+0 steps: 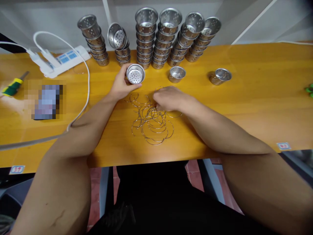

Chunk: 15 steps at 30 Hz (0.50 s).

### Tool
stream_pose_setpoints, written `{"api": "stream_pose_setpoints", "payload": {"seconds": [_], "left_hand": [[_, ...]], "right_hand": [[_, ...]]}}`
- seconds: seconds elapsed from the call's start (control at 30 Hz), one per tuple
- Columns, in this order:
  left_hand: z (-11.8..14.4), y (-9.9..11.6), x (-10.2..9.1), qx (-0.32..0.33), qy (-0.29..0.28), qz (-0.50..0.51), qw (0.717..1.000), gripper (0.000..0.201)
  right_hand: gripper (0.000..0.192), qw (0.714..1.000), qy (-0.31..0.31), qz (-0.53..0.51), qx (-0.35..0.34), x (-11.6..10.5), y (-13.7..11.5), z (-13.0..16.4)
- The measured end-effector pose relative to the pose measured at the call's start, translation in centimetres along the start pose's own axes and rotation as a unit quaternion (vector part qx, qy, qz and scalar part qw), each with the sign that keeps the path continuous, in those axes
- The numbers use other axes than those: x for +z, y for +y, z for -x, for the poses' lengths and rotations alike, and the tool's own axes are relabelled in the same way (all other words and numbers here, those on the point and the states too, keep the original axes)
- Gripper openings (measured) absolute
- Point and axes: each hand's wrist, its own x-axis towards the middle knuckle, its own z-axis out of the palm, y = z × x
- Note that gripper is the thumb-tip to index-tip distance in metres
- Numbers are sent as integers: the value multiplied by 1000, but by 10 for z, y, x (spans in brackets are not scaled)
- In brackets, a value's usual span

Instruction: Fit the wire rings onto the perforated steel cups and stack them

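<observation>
My left hand (122, 83) is wrapped around the side of a small perforated metal strainer cup (135, 74), whose open mouth and holed bottom face me. Over the upper right of a tangle of thin wire rings (156, 124), my right hand (167, 99) is closed with its fingers pointing down. Its fingertips are largely hidden, so what they pinch, if anything, cannot be made out. Many of the rings look like open arcs, overlapping on the table. Two more strainer cups, one close (176, 75) and one farther right (220, 76), stand singly beyond my right hand.
Several stacks of strainer cups (146, 36) line the table's back edge; one stack (117, 37) has a tilted top cup. At left are a power strip (65, 62) with a white cable (88, 81), a blurred phone (48, 101) and a green-yellow screwdriver (14, 85).
</observation>
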Motion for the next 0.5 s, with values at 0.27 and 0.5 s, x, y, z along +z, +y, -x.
{"api": "stream_pose_setpoints", "payload": {"seconds": [0.27,0.5], "left_hand": [[-3,1,0,21,3,7,1000,119],[-6,23,5,-30,6,4,1000,107]], "right_hand": [[30,1000,6,-18,1,4,14,1],[25,989,96,-109,-34,10,41,0]]}}
